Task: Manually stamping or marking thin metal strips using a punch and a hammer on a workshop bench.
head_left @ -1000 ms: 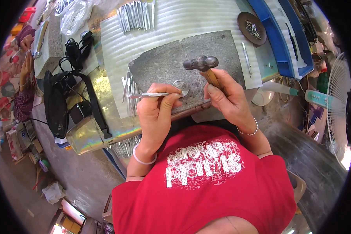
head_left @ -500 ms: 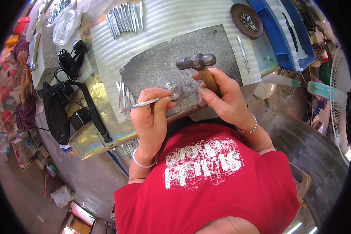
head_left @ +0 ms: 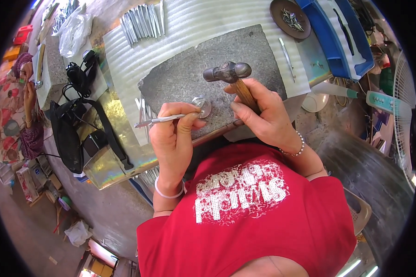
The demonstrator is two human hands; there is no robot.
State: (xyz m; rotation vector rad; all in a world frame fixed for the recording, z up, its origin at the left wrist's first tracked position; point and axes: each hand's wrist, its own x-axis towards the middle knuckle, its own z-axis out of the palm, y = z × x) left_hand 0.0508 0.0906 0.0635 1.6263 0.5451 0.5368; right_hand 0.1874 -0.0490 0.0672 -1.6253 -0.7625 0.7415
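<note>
A slim silver metal strip (head_left: 168, 118) is pinched between the thumb and fingers of my left hand (head_left: 173, 130). Its right end reaches a small clear round piece (head_left: 201, 106) lying on the grey stone slab (head_left: 189, 74). My right hand (head_left: 263, 108) is closed round the wooden handle of a ball-peen hammer (head_left: 227, 72). The hammer's head is held above the slab, right of and beyond the clear piece. Several more silver strips (head_left: 143, 110) lie at the slab's left edge, partly hidden by my left hand.
White foam sheeting (head_left: 120, 60) lies under the slab. A row of silver strips (head_left: 141, 25) lies far left, and a brown dish (head_left: 289, 21) of small metal pieces far right, near a blue tray (head_left: 326, 41). A black bag (head_left: 65, 134) lies left; a fan (head_left: 402, 115) stands right. Another person's hand (head_left: 30, 99) shows far left.
The view has shifted slightly. My left hand has tilted the silver strip a little nearer to level. My right hand still holds the hammer raised in nearly the same place.
</note>
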